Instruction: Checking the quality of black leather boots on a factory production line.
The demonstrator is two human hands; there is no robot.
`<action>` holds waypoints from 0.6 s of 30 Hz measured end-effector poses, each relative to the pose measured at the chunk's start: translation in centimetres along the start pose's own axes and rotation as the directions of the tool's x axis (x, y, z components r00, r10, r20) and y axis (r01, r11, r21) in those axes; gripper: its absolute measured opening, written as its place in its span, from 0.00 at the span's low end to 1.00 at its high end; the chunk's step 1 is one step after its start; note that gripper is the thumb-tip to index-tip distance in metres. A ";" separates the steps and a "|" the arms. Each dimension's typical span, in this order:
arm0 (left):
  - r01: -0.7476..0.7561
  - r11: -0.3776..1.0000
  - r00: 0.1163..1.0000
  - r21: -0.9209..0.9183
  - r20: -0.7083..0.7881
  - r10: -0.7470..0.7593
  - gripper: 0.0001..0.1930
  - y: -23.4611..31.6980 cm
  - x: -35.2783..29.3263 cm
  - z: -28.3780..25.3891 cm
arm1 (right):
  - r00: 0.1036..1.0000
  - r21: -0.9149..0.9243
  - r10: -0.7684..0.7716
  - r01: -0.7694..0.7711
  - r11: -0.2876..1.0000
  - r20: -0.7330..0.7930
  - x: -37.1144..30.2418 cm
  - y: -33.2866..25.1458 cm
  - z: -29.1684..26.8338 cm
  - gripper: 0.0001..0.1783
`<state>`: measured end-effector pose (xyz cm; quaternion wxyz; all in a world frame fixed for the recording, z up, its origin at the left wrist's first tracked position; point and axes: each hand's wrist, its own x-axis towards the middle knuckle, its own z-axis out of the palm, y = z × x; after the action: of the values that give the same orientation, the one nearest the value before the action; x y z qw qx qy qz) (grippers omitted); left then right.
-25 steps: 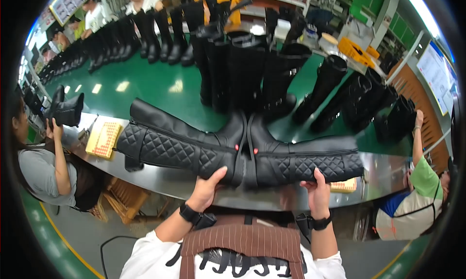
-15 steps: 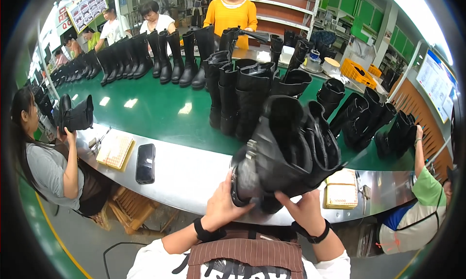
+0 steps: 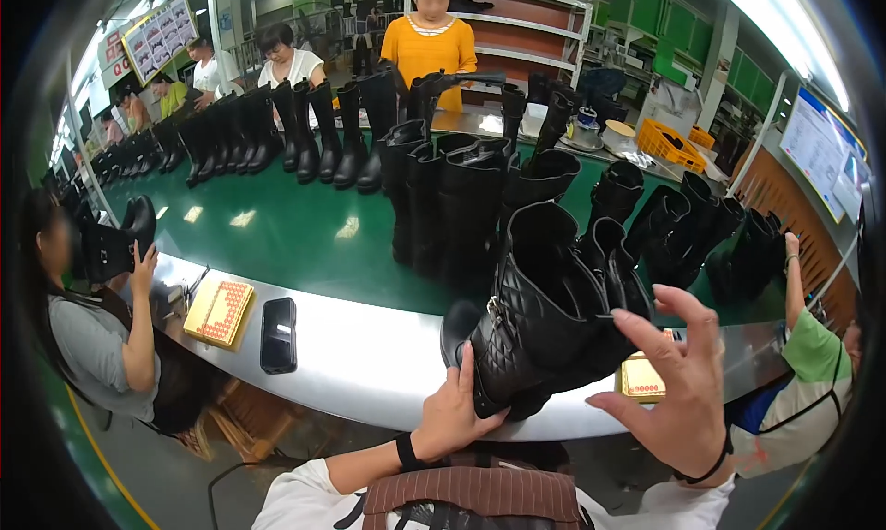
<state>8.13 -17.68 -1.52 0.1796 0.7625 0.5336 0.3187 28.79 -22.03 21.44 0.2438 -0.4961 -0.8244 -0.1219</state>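
I'm standing the boots (image 3: pixel 544 327) upright on the bench (image 3: pixel 369 364): left hand (image 3: pixel 452 415) holds the heel, right hand (image 3: pixel 678 382) spread wide, touching the shaft. Next I steady them.

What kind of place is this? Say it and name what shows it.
Most likely a footwear factory line: rows of tall black boots stand on a long green conveyor belt, workers sit or stand along both sides, and the left hand steadies a quilted black boot.
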 end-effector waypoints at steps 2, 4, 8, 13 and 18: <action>0.010 1.000 1.000 -0.001 0.011 -0.010 0.60 -0.3 0.0 -0.1 | 0.999 -0.025 -0.030 0.029 0.999 -0.035 0.9 -0.5 -0.5 0.45; -0.009 0.999 0.999 -0.033 0.042 0.010 0.58 -0.5 0.0 -0.2 | 0.970 0.162 0.047 -0.088 0.983 0.240 1.9 -1.1 -0.8 0.43; -0.027 0.998 0.997 -0.048 0.071 0.030 0.57 -0.5 0.3 -0.1 | 0.841 0.283 0.035 -0.220 0.934 0.540 5.7 0.5 -0.9 0.35; -0.035 0.995 0.993 -0.095 0.112 0.046 0.55 -0.2 0.2 -0.5 | 0.879 0.322 0.071 -0.247 0.914 0.472 7.1 1.3 2.3 0.24; -0.087 0.916 0.986 -0.392 0.095 0.135 0.46 -1.5 0.7 -1.7 | 0.997 0.245 0.041 -0.026 0.969 -0.058 7.9 4.0 0.3 0.18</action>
<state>6.07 -16.58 -1.02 0.3399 0.7590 0.4041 0.3808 29.15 -14.01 25.13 0.3307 -0.4720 -0.8167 -0.0309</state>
